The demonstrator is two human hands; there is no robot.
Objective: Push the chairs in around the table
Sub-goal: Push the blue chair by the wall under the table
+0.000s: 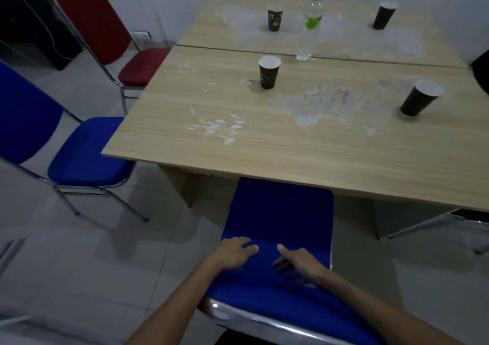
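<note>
Two hands, left hand (234,252) and right hand (300,261), lay open on the near blue chair (277,212), partly under the surface (264,143); next, a steady forward push

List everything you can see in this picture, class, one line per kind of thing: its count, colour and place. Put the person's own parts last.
Table: one, light wood, middle of the room; pale smears on top.
Paper cups: four, dark with white insides, upright on the table: near left, near right, far left, far right.
Bottle: one, clear with green cap and label, upright between the far cups.
Blue chairs: two; one at the near edge, seat under the table; one at the left side.
Red chair: one, at the far left side.
Another chair's metal legs: right, mostly hidden.
Floor: pale tiles.
Left hand: on the near blue chair's backrest.
Right hand: beside it, same backrest.
</note>
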